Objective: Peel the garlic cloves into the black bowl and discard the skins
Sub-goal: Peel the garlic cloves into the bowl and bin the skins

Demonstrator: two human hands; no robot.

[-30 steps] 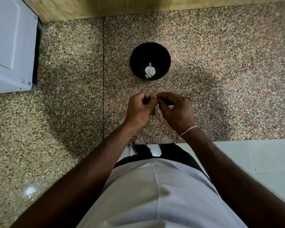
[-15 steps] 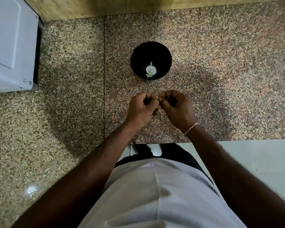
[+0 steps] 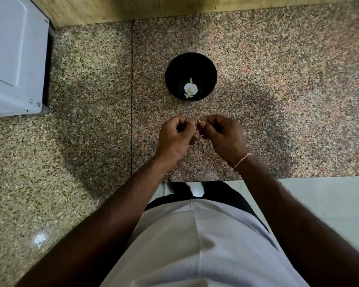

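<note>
While the black bowl [image 3: 191, 65] sits beyond, left hand [image 3: 175, 136] and right hand [image 3: 223, 135] pinch one garlic clove [image 3: 199, 122].

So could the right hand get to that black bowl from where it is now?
Probably yes. Only bare counter lies between the right hand and the bowl just beyond it, though its fingers are busy pinching a clove.
</note>
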